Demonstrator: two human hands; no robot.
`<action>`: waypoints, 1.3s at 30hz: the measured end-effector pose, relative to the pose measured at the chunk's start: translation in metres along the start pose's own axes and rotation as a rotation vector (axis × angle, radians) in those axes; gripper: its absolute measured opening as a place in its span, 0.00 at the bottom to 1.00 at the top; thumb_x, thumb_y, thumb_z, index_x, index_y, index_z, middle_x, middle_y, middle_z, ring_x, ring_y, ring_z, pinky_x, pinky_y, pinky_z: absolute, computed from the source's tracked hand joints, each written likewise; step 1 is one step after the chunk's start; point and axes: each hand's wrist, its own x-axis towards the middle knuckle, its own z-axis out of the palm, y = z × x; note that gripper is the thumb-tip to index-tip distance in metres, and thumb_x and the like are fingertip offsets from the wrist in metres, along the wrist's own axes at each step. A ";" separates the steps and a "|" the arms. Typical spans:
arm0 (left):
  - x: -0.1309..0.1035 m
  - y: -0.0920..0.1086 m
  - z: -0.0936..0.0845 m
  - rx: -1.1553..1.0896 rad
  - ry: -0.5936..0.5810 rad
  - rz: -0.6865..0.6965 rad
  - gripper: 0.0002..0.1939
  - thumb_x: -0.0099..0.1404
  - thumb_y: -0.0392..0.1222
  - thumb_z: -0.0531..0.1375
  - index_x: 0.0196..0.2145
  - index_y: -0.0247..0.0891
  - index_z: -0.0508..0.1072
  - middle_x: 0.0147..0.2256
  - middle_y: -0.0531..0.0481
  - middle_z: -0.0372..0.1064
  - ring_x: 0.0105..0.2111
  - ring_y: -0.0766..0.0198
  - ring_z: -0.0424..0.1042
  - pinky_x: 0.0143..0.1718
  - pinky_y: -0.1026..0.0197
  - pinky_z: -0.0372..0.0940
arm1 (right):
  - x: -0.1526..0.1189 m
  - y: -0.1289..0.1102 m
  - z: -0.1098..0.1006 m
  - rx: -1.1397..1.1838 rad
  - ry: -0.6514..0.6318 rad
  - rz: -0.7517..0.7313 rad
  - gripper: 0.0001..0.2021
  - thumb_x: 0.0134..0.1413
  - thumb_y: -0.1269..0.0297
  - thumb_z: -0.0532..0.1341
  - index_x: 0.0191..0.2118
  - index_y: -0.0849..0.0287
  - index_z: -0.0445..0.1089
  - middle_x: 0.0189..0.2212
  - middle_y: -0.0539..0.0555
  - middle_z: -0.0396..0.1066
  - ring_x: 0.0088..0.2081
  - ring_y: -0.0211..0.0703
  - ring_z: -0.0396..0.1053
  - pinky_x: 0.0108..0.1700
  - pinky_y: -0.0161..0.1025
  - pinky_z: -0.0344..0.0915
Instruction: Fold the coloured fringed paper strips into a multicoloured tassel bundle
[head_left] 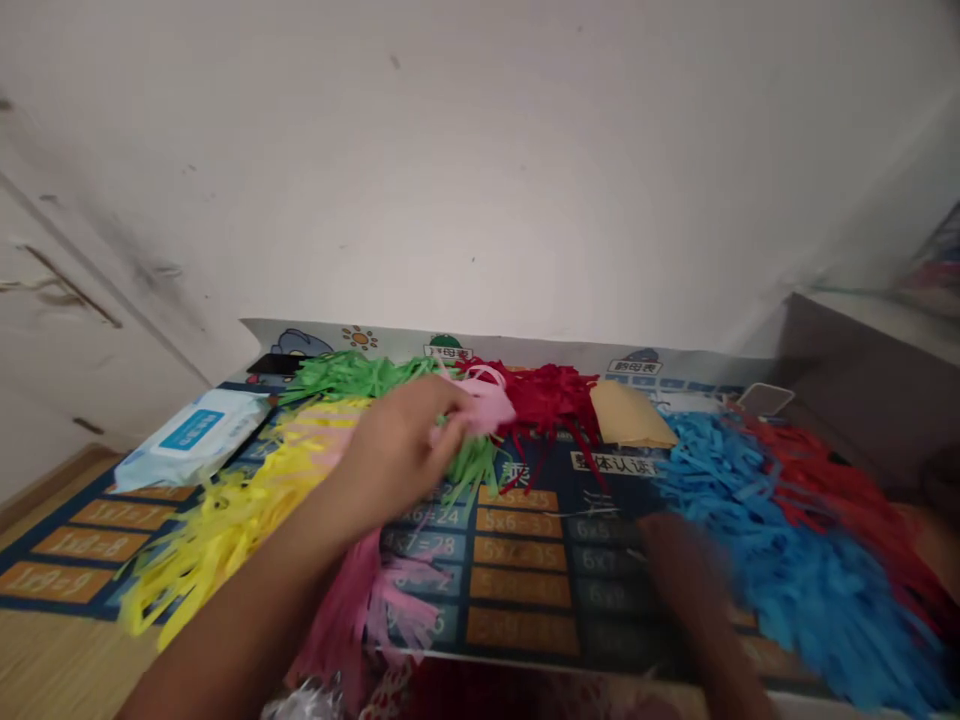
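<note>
One pale pink piece [491, 400] is held in the left hand [397, 440], at the inner end of the green fringe [341, 375] and beside the dark red fringe [551, 395]. Its near end is clamped between the fingers; the pinch is presumably used so that the loose strips can be controlled without being crushed. A darker pink fringe [345, 605] is seen below the left wrist (whether it is joined to the held piece cannot be told). The right hand [675, 550] is blurred, near the blue fringe [795, 570]; whether its fingers are apart or together cannot be told.

The yellow fringe [217, 525] is spread at the left, partly behind the left forearm. The blue fringe is laid along a brighter red fringe [840, 490] at the right. The colours are probably grouped so that strands are not tangled. A wipes pack [199, 435] is set at the left side and a tan packet [631, 415] between the dark red and blue fringes, perhaps for easy reach. All are supported by a printed sheet [521, 590], its rear edge turned up at the wall [480, 200].
</note>
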 end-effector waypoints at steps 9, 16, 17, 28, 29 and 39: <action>-0.054 0.029 0.104 0.060 -0.383 0.173 0.07 0.63 0.30 0.58 0.31 0.39 0.72 0.27 0.51 0.72 0.31 0.58 0.71 0.36 0.57 0.63 | -0.035 -0.039 -0.012 0.338 0.599 -0.261 0.17 0.62 0.55 0.53 0.48 0.60 0.69 0.42 0.62 0.74 0.45 0.55 0.70 0.47 0.51 0.63; -0.109 0.045 0.149 -0.103 -0.166 0.282 0.13 0.64 0.38 0.58 0.46 0.36 0.72 0.45 0.43 0.74 0.47 0.55 0.71 0.50 0.53 0.66 | -0.027 -0.120 0.007 0.660 0.548 -0.607 0.08 0.60 0.69 0.57 0.41 0.50 0.72 0.34 0.46 0.77 0.43 0.42 0.70 0.58 0.47 0.47; -0.116 0.042 0.154 -0.078 -0.180 0.268 0.15 0.65 0.37 0.56 0.49 0.35 0.70 0.46 0.41 0.73 0.47 0.55 0.71 0.50 0.54 0.67 | -0.025 -0.112 0.009 0.663 0.545 -0.596 0.07 0.59 0.69 0.58 0.38 0.50 0.72 0.32 0.46 0.77 0.42 0.42 0.70 0.58 0.46 0.47; -0.159 0.033 0.192 0.078 -0.421 0.201 0.13 0.68 0.36 0.55 0.49 0.38 0.73 0.50 0.47 0.74 0.51 0.58 0.70 0.55 0.53 0.59 | -0.038 0.017 -0.013 -0.045 0.400 -0.245 0.21 0.51 0.74 0.53 0.51 0.56 0.70 0.49 0.61 0.73 0.50 0.58 0.67 0.51 0.56 0.58; -0.158 0.037 0.191 0.077 -0.444 0.187 0.13 0.69 0.37 0.55 0.49 0.38 0.74 0.50 0.47 0.74 0.51 0.58 0.70 0.55 0.53 0.58 | -0.046 0.005 -0.013 -0.013 0.393 -0.360 0.23 0.50 0.73 0.53 0.52 0.55 0.68 0.50 0.60 0.72 0.51 0.56 0.67 0.52 0.55 0.58; -0.151 0.022 0.140 0.077 -0.562 -0.007 0.14 0.65 0.36 0.57 0.47 0.42 0.75 0.48 0.47 0.75 0.51 0.54 0.68 0.56 0.47 0.54 | -0.059 -0.055 0.052 0.449 0.202 -0.686 0.14 0.62 0.71 0.52 0.40 0.49 0.74 0.39 0.48 0.79 0.41 0.40 0.74 0.47 0.40 0.62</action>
